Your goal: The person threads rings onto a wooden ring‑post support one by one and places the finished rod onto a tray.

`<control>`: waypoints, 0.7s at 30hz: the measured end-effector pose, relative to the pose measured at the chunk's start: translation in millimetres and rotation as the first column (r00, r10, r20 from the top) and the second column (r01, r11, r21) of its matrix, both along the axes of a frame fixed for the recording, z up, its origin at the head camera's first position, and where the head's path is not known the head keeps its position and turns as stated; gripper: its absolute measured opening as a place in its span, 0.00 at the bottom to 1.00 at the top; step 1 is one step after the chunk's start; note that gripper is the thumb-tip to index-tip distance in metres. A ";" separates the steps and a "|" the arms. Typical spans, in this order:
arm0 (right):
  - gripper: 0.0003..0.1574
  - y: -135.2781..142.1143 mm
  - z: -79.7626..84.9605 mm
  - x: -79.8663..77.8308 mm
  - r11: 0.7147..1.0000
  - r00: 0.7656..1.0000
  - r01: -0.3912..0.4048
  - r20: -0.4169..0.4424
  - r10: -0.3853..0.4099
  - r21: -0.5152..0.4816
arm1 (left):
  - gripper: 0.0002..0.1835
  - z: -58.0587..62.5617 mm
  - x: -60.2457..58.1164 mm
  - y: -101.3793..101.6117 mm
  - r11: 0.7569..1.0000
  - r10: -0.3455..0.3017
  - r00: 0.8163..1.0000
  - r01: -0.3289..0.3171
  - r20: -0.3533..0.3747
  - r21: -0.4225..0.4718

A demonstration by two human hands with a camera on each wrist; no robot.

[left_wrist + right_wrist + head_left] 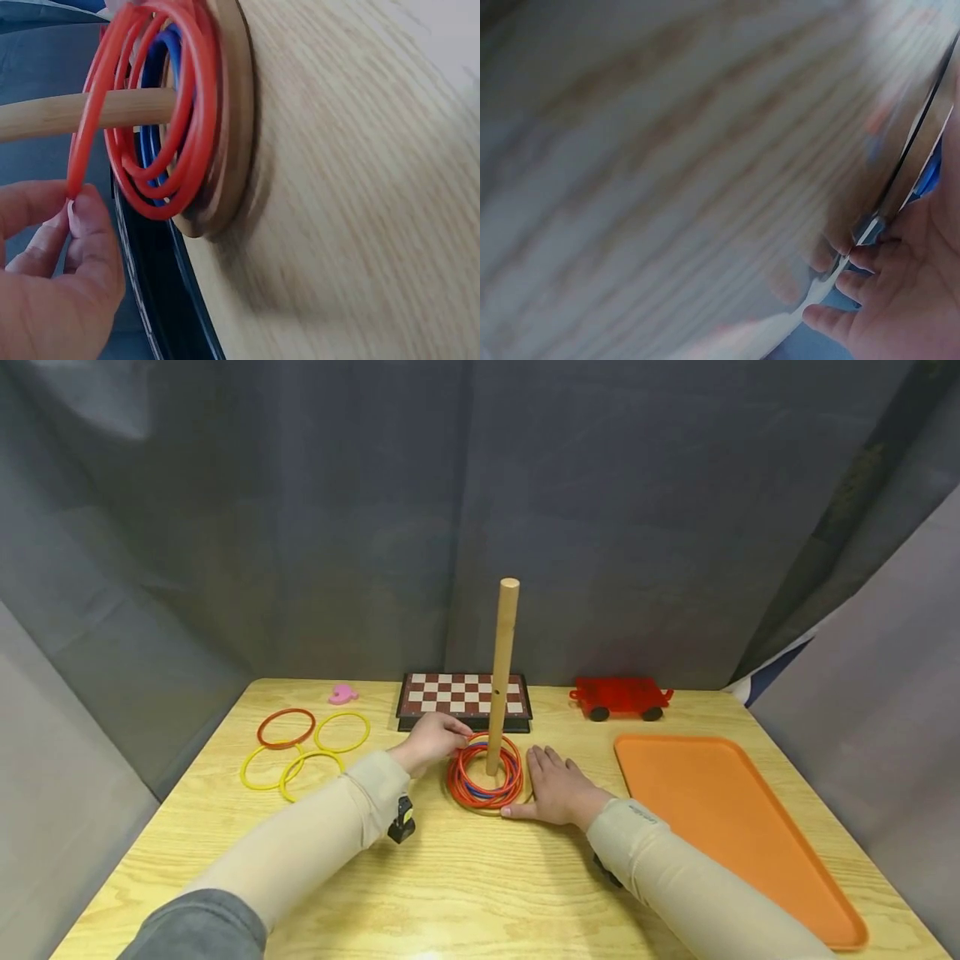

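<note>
Red ring [91, 112] tilts around the upright peg [502, 668], left hand [433, 743] pinching its raised edge, right hand [557, 789] lying straight-fingered.

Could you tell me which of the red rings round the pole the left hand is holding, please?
The top red ring, farthest from the base: the left hand pinches it, and its held side stands apart from the lower rings.

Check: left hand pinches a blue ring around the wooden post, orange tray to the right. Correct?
Wrong colour: the left wrist view shows the left hand pinching a red ring, not blue, around the wooden post. The orange tray is to the right.
</note>
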State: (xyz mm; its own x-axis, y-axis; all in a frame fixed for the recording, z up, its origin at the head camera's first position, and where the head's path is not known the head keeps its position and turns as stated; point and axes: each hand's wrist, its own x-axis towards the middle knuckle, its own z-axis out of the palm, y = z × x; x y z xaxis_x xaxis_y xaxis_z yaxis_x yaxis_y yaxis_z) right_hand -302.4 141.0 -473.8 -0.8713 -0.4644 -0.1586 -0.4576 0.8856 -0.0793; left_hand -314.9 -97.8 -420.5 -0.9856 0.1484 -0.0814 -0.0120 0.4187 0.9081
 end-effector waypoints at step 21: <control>0.76 0.8 1.8 -0.2 1.000 1.000 0.001 0.013 -0.001 0.002 | 0.20 7.4 -11.8 -113.2 0.979 0.050 0.999 -0.050 0.003 0.197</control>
State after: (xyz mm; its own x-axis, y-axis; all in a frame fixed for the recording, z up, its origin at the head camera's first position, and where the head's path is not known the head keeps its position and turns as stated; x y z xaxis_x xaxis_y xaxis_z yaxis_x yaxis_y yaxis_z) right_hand -302.6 141.8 -471.9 -0.8697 -0.4631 -0.1705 -0.4555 0.8863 -0.0836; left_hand -326.6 -211.0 -413.1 -0.9923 0.1116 -0.0535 -0.0265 0.2308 0.9726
